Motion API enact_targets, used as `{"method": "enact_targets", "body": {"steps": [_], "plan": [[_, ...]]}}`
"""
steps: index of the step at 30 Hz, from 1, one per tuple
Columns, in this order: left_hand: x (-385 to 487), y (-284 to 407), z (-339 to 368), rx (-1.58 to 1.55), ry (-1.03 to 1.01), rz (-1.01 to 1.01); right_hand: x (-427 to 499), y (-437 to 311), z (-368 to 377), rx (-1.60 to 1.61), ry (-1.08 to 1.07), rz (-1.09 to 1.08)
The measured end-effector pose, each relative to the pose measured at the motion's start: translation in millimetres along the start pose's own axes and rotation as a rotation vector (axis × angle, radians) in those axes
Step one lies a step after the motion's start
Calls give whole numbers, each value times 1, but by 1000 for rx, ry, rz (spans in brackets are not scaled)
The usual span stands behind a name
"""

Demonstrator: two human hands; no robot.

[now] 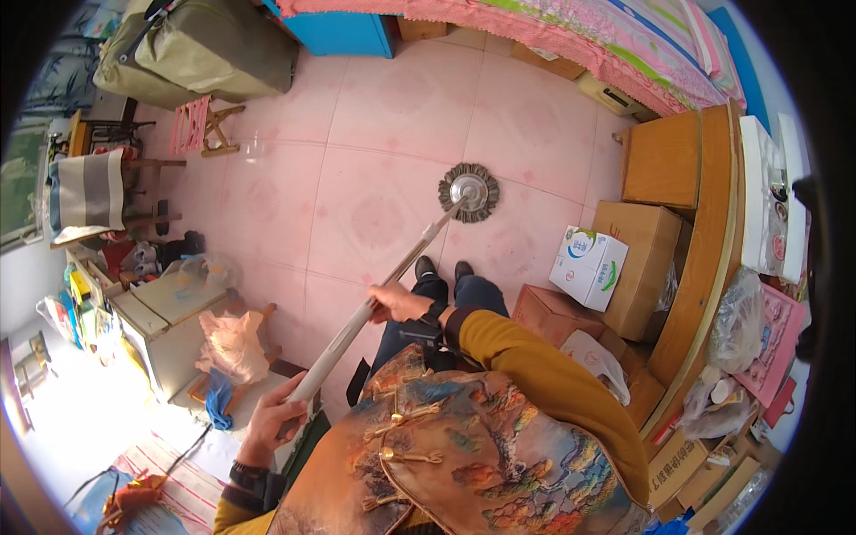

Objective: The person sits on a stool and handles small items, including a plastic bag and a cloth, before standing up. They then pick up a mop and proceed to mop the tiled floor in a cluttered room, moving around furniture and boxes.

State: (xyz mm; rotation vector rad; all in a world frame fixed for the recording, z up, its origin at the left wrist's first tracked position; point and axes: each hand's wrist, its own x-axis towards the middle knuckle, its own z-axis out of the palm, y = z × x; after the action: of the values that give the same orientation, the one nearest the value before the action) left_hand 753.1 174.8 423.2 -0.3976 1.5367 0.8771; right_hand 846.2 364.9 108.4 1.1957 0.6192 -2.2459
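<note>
A spin mop's long pale handle slants from lower left up to the right across my body. Near its top end, my left hand is wrapped around it. Farther down the shaft, my right hand grips it too. The round mop head, a metallic disc ringed with grey-brown strands, rests flat on the pink tiled floor. It lies just beyond my dark shoes. Parts of both hands' fingers are hidden by the handle.
Cardboard boxes and a white milk carton stand on the right, beside a wooden cabinet. A bed borders the far side. To the left are a folding stool, a chair and a white cabinet.
</note>
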Motion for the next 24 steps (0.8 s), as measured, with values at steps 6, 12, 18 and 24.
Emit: {"method": "enact_targets", "body": {"steps": [6, 12, 18, 24], "plan": [[90, 8, 67, 57, -232, 119, 8, -37, -81, 211, 440, -395], [152, 6, 170, 130, -446, 35, -45, -56, -190, 52, 615, -446], [93, -19, 131, 358, -398, 7, -63, 42, -152, 180, 332, -171], [27, -40, 86, 408, -229, -120, -86, 113, -94, 321, -60, -89]]}}
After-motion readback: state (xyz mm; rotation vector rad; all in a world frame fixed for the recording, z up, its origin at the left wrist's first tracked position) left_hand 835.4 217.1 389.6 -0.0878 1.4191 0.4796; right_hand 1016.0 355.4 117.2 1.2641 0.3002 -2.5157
